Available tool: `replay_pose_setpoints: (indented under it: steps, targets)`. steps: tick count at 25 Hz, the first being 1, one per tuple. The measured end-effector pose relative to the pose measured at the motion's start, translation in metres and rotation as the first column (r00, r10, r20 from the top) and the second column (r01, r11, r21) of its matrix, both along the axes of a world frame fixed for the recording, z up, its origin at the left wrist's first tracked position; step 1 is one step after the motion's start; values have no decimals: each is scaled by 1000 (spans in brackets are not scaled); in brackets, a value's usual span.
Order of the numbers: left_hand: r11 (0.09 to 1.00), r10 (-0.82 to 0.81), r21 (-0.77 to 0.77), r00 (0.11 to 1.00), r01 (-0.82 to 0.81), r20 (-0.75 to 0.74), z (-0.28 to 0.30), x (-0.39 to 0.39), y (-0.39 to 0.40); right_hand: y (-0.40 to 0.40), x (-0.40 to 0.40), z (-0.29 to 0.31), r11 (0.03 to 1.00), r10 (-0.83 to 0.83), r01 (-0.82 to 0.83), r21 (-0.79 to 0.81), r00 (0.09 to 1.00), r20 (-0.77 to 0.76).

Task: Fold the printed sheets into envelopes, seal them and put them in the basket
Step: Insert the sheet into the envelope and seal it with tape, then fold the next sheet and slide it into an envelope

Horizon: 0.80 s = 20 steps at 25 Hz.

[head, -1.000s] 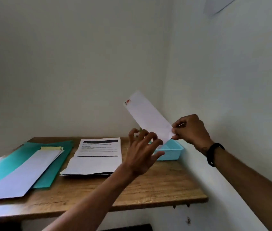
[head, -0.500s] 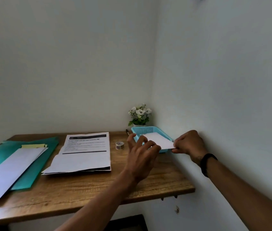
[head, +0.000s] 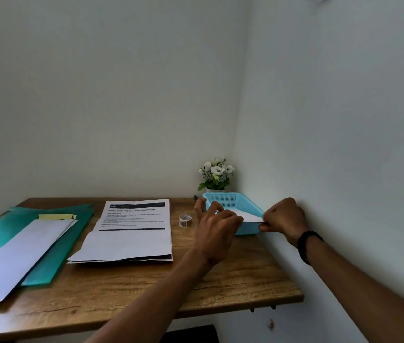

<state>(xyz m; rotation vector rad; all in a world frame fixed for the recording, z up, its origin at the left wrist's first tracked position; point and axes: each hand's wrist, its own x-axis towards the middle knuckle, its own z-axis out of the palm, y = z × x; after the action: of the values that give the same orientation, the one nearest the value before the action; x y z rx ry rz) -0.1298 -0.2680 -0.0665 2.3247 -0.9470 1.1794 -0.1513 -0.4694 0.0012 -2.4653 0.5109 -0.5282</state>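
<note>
On the surface (head: 233,280) a stack of printed sheets (head: 131,233) waits unfolded, so most of the work looks left. One envelope (head: 248,215) lies half in the basket (head: 230,200), its near corner pinched by the right hand (head: 282,216); the left hand (head: 217,226) hovers released. The top sheet's heading is too blurred to read surely.

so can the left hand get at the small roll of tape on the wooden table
Probably yes: the left hand hovers open right beside the small roll of tape, with only bare wooden table between them.
</note>
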Motion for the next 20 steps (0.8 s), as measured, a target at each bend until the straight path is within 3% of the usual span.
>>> replay_pose_setpoints:
  steps: [4,6,8,11,14,17,20]
  targets:
    - [996,16,-88,992,-27,-121,19,0,22,2,-7,3,994,-39,42,-106,999,26]
    - [981,17,-185,984,-50,-177,42,7,57,15,-16,10,938,-102,109,-328,994,41]
    - [945,34,-304,962,-119,-272,61,22,102,40,-28,22,856,-86,150,-496,985,150]
    - [888,234,-254,852,-383,-468,69,48,177,94,-37,32,906,152,-15,-422,944,293]
    - [783,482,-62,668,-618,-567,52,58,240,156,-18,18,907,407,-361,-216,882,236]
    - [734,541,17,570,-679,-618,32,57,266,205,20,-10,838,545,-535,-110,830,117]
    - [754,516,34,559,-656,-649,17,57,268,236,55,-35,838,540,-539,-87,842,-9]
